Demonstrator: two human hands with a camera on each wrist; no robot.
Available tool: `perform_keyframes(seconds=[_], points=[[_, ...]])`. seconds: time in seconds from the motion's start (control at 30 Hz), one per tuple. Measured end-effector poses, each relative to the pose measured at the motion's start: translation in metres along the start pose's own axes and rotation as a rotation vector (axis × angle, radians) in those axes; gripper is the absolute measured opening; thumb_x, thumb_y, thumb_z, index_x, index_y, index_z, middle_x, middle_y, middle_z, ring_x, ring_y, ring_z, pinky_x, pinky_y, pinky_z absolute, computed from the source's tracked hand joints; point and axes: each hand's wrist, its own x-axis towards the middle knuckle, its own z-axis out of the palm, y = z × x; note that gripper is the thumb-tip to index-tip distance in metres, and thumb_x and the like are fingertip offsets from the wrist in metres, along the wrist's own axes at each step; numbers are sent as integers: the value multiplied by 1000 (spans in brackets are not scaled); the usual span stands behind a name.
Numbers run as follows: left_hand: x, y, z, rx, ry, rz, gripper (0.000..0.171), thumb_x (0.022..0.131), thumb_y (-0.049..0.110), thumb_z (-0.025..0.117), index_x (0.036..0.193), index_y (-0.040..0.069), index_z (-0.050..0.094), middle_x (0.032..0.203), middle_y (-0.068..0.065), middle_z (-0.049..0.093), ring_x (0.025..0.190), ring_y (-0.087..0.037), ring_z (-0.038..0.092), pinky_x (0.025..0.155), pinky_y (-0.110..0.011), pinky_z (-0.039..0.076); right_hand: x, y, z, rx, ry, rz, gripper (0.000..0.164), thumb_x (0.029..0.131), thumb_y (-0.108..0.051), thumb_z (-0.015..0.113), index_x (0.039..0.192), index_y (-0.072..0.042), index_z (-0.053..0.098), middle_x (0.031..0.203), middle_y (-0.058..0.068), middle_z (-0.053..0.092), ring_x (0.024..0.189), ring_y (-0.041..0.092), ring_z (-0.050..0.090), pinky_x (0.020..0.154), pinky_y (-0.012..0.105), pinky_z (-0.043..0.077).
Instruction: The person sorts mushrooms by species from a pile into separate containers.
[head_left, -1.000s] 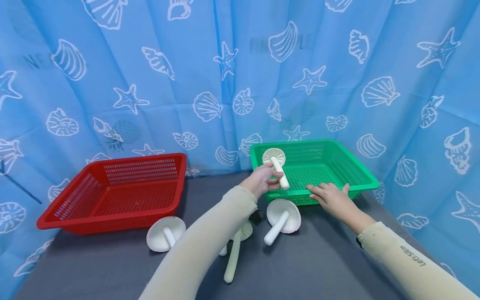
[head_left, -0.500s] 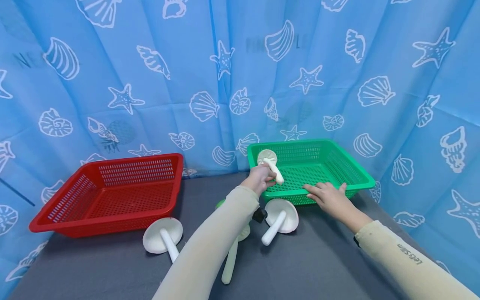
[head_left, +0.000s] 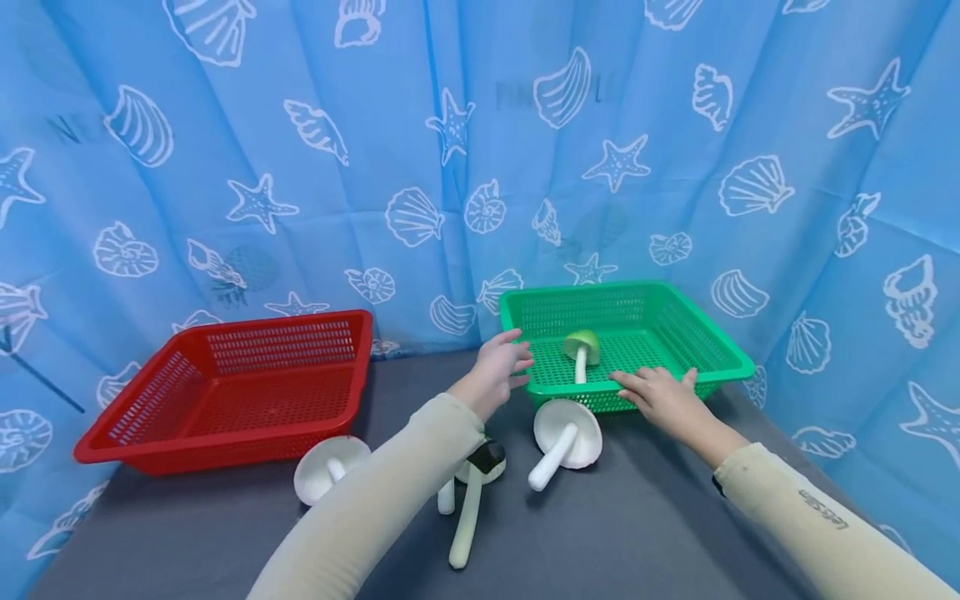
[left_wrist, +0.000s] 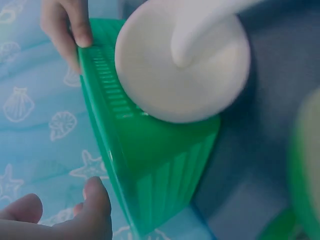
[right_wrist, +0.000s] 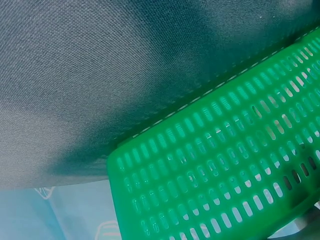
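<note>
My left hand [head_left: 495, 371] holds nothing, its fingers spread beside the left end of the green basket [head_left: 712, 333]. Inside that basket lies a toy mushroom [head_left: 581, 343] with a green cap, its pale stem towards the front. My right hand [head_left: 663, 404] rests on the basket's front rim, fingers extended. Just in front of the basket, another toy mushroom [head_left: 567, 433] shows its white underside; it looms large in the left wrist view. Partly behind my left forearm lie a long-stemmed mushroom [head_left: 467, 521] and a white stem [head_left: 446, 497].
A red basket [head_left: 225, 446] stands at the left on the grey cloth-covered table [head_left: 600, 542]. By its front right corner lies another white mushroom [head_left: 318, 471], partly covered by my left sleeve. A blue shell-print curtain [head_left: 480, 150] hangs behind both baskets.
My left hand has let go of the green-capped mushroom, which now lies in the green basket, and has drawn back left past the rim. The right hand stays on the rim.
</note>
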Motion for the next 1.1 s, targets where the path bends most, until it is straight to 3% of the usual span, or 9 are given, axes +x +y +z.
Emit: perform_keyframes(seconds=[0.17, 0.33, 0.53, 0.83, 1.1], points=[[-17, 0, -28, -54, -36, -31, 50, 100, 1, 47, 149, 6, 37, 144, -19, 45, 129, -36, 47, 104, -48, 41, -2, 1, 2, 10, -9, 9, 34, 94, -18, 63, 126, -8, 64, 102, 16, 64, 97, 43, 56, 84, 88, 12], [-33, -5, -60, -126, -19, -51, 50, 100, 2, 49, 148, 6, 36, 146, -19, 44, 129, -36, 47, 106, -50, 38, -2, -2, 4, 30, -15, 8, 35, 94, -20, 63, 126, -8, 64, 107, 18, 64, 102, 45, 55, 85, 88, 11], [-57, -15, -91, -109, -8, -57, 49, 101, 5, 47, 148, 2, 34, 147, -21, 42, 131, -37, 44, 109, -52, 31, -3, -5, 4, 44, -22, 4, 35, 94, -21, 62, 127, -9, 64, 111, 19, 63, 107, 45, 54, 85, 88, 9], [-84, -30, -113, -41, -27, -43, 50, 101, 7, 45, 149, -1, 30, 147, -25, 39, 132, -41, 41, 110, -56, 28, -1, -1, 0, 31, -20, 6, 35, 95, -19, 61, 129, -8, 62, 114, 22, 62, 107, 47, 54, 85, 88, 9], [-93, -53, -120, 31, 41, -39, 55, 97, 1, 46, 148, -6, 26, 150, -29, 31, 138, -47, 25, 110, -65, 12, -1, -1, -2, 20, -21, 12, 35, 95, -20, 61, 128, -8, 62, 118, 26, 60, 110, 49, 52, 85, 88, 10]])
